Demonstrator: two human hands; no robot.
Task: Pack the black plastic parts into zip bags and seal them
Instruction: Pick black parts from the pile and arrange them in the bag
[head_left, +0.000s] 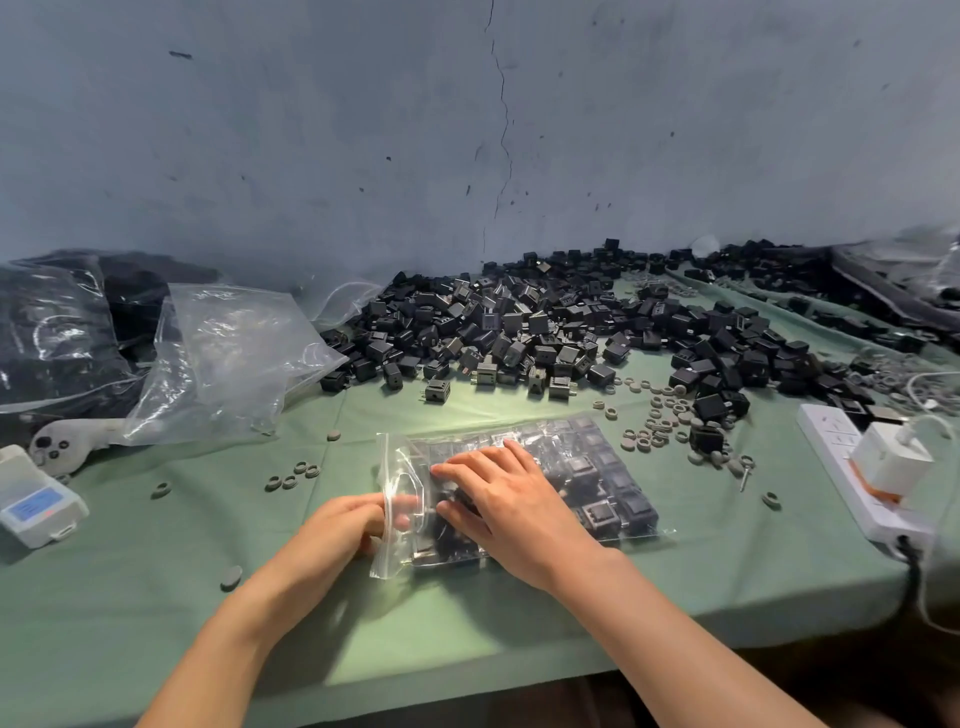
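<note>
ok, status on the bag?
Left hand pinches zip bag mouth. Right hand flat on top of it. Seal state unclear. Parts pile behind, clear of bag.

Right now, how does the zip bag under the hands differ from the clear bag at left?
The zip bag holds black parts; the clear bag looks empty. The zip bag lies flat; the clear bag is crumpled. The left hand and right hand are on the zip bag; neither touches the clear bag. Both are transparent.

Observed bare: left hand (343, 525) and right hand (511, 501). Behind the grip, wrists (582, 566) and forearms (675, 634) bare likewise, down to the near edge of view. Slim build, long fingers.
</note>
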